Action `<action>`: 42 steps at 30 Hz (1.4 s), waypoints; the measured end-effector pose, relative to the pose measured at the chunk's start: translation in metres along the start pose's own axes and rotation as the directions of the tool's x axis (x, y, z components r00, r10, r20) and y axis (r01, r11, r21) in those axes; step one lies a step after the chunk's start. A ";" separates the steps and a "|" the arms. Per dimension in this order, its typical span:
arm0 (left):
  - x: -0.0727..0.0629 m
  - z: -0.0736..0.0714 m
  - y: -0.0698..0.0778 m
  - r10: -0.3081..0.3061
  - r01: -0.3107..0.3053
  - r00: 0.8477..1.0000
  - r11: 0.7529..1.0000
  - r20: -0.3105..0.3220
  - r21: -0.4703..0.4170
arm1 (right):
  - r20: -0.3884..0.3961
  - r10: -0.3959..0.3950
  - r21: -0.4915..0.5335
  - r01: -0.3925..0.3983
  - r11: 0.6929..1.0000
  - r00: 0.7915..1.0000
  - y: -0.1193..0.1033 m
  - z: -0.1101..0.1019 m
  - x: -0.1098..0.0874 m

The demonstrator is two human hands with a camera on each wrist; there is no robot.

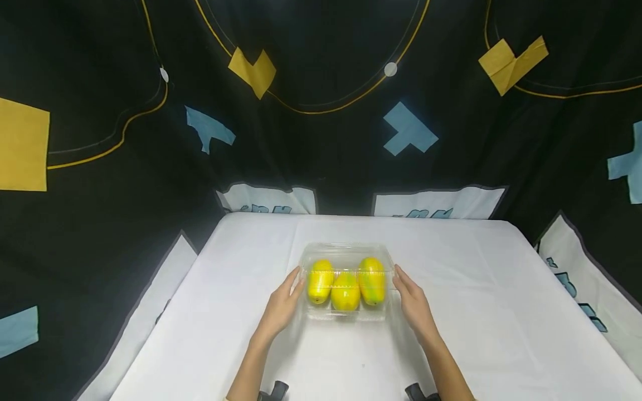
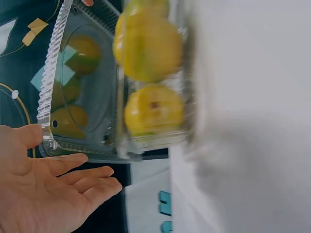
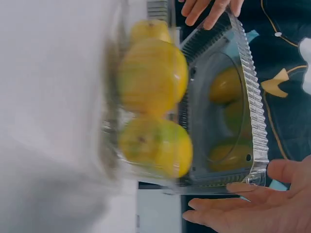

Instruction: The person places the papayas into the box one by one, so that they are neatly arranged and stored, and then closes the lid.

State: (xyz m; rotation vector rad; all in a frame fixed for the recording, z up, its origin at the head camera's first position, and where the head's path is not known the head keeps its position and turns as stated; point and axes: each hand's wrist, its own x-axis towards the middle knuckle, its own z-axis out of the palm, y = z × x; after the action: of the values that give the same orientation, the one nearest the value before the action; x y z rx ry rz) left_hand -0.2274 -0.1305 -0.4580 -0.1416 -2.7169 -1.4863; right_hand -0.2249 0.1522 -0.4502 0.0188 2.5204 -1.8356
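Note:
A clear hinged plastic container (image 1: 321, 315) sits on the table with three yellow mangoes (image 1: 345, 291) side by side in it. Its lid (image 2: 51, 73) is raised and tilted, with the fruit reflected in it. My left hand (image 1: 281, 307) pinches one lid corner between thumb and index finger, its other fingers stretched out below the edge. At the opposite corner, my right hand (image 1: 415, 307) pinches the lid (image 3: 252, 92) the same way. The mangoes (image 3: 151, 77) show closer and partly blurred in the right wrist view, behind the container's clear wall.
The container stands in the middle of a white-covered table (image 1: 501, 312). A black curtain (image 1: 321, 150) with yellow and blue patches hangs behind it and along both sides. Dark straps or mounts (image 1: 273, 391) show near both wrists.

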 end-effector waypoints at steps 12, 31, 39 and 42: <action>-0.020 0.028 -0.024 0.022 -0.025 0.998 0.998 -0.060 -0.059 | -0.048 -0.085 -0.010 0.084 0.996 0.995 0.040 0.014 -0.013; -0.022 0.061 -0.040 0.025 -0.059 0.961 0.991 -0.277 -0.116 | -0.158 -0.059 -0.203 0.026 0.979 0.986 0.060 0.027 -0.016; -0.024 0.068 -0.040 0.063 -0.089 0.939 0.994 -0.338 -0.062 | -0.132 -0.097 -0.074 0.087 0.993 0.987 0.066 0.030 -0.015; -0.024 0.069 -0.039 0.074 -0.097 0.930 0.994 -0.360 -0.046 | -0.134 -0.103 -0.025 0.101 0.995 0.986 0.066 0.032 -0.015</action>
State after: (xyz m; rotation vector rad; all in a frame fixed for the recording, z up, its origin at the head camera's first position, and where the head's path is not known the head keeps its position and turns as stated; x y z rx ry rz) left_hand -0.2066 -0.0950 -0.5303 0.0101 -2.3480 -1.4143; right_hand -0.2075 0.1416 -0.5228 0.0140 2.6754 -1.9103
